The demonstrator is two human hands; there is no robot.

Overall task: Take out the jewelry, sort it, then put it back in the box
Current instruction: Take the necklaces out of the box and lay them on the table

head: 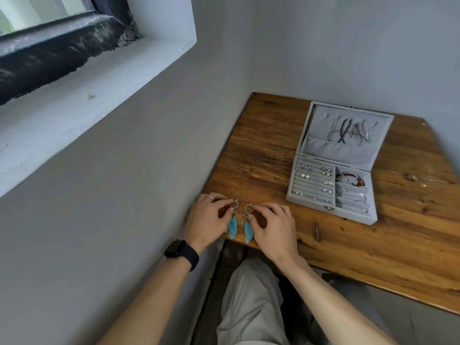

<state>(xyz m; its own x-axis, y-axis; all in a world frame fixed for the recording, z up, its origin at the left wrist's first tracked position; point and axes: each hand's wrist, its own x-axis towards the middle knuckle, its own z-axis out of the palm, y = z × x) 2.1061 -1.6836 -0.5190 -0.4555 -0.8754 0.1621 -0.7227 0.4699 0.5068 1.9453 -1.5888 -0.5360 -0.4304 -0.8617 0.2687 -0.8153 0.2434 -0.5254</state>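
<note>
Fingers (225, 202) of left hand (207, 219): curled, forefinger and thumb pinching the metal hoop of the left feather earring (233, 226). Silver ring (209, 197) on one finger; black watch (181, 253) on the wrist.

Right hand (272, 226): fingers curled likewise, forefinger and thumb closed on the hoop of the right feather earring (248, 231).

Earrings, pair: turquoise feathers hung from beaded hoops, lying flat side by side at the near left corner of the wooden table (373, 245), hooks pointing to the far edge, feather tips reaching the near edge. The two lie just apart.

Jewelry box (348, 215), grey velvet: open, toward the middle of the table, to the right of the hands and apart from them.
- Lid (348, 150): laid back toward the far edge; necklaces (348, 131) hang inside it above a pocket.
- Left section, ridged rows: pearl studs (305, 176) and other small earrings.
- Right section, far compartment: red bead bracelet (353, 176); the nearer compartments hold fine chains, too small to tell.

Surroundings: grey wall and white window sill (99, 78) on the left; pale trousers (251, 295) below the table's near edge.
</note>
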